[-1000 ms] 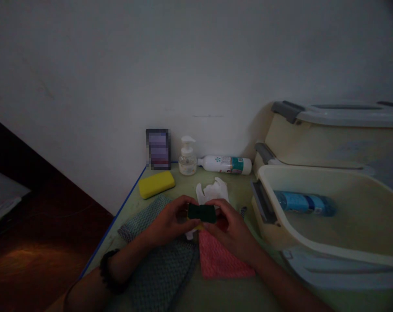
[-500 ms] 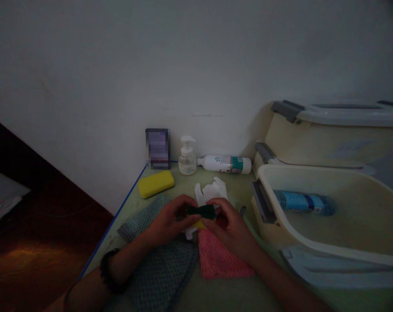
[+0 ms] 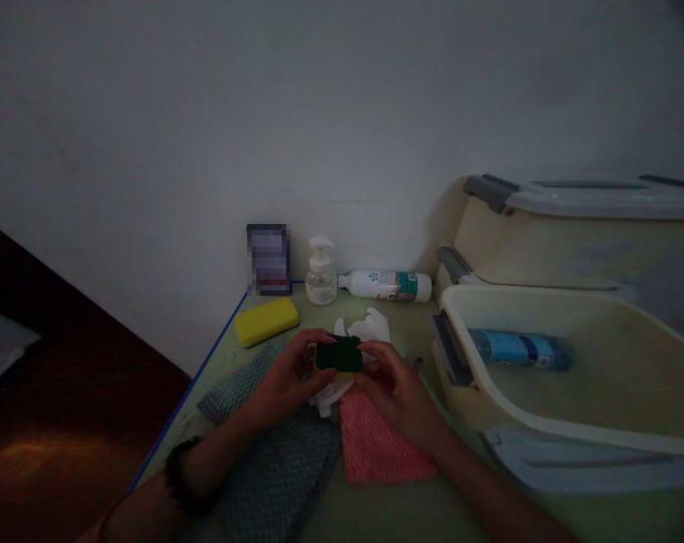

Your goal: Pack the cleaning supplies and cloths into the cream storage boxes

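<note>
Between my two hands is a small scouring sponge (image 3: 339, 354), its dark green face up and a yellow edge showing below. My left hand (image 3: 292, 371) grips its left end with thumb and fingers. At the right end, my right hand (image 3: 391, 385) pinches it the same way. White crumpled tissue (image 3: 371, 326) lies just behind and under the sponge. Below my right hand rests a folded pink cloth (image 3: 369, 445). A grey-green woven cloth (image 3: 279, 467) spreads beneath my left forearm.
A yellow case (image 3: 267, 322), a propped device with a blurred screen (image 3: 270, 260), a pump bottle (image 3: 321, 275) and a lying white bottle (image 3: 384, 285) line the back. At right stands an open cream bin (image 3: 545, 422) holding a blue bottle (image 3: 516, 349).
The sponge was squeezed and buckled in the middle; now it lies flatter between my hands, with more of its green face showing. The whole view has shifted slightly.
</note>
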{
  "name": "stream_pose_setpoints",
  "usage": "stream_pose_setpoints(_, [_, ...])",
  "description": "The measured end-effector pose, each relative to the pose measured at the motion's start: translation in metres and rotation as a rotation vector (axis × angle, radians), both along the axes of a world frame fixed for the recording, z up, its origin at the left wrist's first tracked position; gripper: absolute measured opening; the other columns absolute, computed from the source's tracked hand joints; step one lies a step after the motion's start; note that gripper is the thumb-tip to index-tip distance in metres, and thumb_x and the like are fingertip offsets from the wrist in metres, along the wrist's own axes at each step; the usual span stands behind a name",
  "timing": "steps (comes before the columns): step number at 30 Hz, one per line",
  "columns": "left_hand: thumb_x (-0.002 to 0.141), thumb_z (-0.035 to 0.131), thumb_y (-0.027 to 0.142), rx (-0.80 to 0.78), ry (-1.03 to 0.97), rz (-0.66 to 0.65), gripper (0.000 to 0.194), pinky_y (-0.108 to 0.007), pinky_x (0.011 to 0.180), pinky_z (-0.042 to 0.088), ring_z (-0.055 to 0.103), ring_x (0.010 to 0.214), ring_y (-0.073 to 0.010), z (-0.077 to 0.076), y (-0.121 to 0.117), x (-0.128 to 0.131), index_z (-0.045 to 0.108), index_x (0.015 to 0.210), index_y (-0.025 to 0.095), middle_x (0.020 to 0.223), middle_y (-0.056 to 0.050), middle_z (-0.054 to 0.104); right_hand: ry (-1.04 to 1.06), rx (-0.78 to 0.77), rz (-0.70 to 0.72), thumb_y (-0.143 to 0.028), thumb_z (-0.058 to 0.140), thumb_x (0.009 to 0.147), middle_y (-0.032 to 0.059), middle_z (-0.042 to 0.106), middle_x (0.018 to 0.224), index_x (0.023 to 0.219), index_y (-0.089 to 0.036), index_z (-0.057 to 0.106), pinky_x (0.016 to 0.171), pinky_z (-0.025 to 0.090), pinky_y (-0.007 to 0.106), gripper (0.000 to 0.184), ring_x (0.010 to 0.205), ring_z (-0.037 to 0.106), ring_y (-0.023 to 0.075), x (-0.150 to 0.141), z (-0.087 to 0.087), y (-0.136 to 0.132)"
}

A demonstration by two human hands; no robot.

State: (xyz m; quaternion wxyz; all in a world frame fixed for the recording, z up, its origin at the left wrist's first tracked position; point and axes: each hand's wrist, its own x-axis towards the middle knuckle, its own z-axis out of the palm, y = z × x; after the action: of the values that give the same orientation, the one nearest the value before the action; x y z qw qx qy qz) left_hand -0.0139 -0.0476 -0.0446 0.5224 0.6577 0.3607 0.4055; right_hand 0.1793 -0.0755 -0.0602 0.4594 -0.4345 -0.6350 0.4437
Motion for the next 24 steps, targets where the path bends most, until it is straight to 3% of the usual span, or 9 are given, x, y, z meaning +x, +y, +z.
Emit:
stream_pose_setpoints(4, [0.078, 0.063, 0.022, -0.104, -0.014, -0.045, 0.046, -0.038, 0.088, 0.047, 0.061, 0.101, -0.0204, 0.001, -0.001, 0.000, 0.037, 0.117, 0.025, 0.107, -0.005, 0.060, 0.034, 0.010, 0.006, -0.024, 0.054, 0.084, 0.0036, 0.060, 0.102, 0.107, -0.024, 0.047, 0.077, 0.050, 0.031, 0.024, 0.089, 0.062, 0.0155, 0.001, 0.002, -0.001])
stream_pose_setpoints(13, [0.078, 0.064, 0.017, -0.129, -0.054, -0.126, 0.054, -0.035, 0.092, 0.045, 0.058, 0.109, -0.0193, 0.002, -0.002, -0.001, 0.034, 0.122, 0.027, 0.118, -0.004, 0.059, 0.052, -0.003, -0.074, -0.029, 0.054, 0.084, 0.0034, 0.060, 0.096, 0.103, -0.024, 0.043, 0.070, 0.050, 0.028, 0.023, 0.076, 0.061, 0.0135, -0.002, 0.001, 0.002])
stream_pose_setpoints(18, [0.082, 0.059, 0.022, -0.188, -0.094, -0.132, 0.060, -0.036, 0.096, 0.042, 0.051, 0.118, -0.0228, 0.009, -0.003, 0.000, 0.027, 0.132, 0.029, 0.139, -0.008, 0.040, 0.037, 0.015, -0.064, -0.022, 0.050, 0.085, 0.0025, 0.059, 0.095, 0.113, -0.025, 0.041, 0.069, 0.048, 0.029, 0.030, 0.076, 0.058, 0.0133, 0.000, 0.002, 0.001])
stream_pose_setpoints(24, [0.086, 0.055, 0.024, -0.188, -0.131, -0.152, 0.044, -0.035, 0.091, 0.044, 0.059, 0.104, -0.0186, 0.004, 0.000, 0.002, 0.030, 0.121, 0.028, 0.111, -0.004, 0.060, 0.022, 0.056, -0.059, -0.022, 0.046, 0.087, 0.0020, 0.058, 0.095, 0.114, -0.026, 0.041, 0.070, 0.048, 0.028, 0.028, 0.077, 0.058, 0.0136, 0.001, 0.003, 0.000])
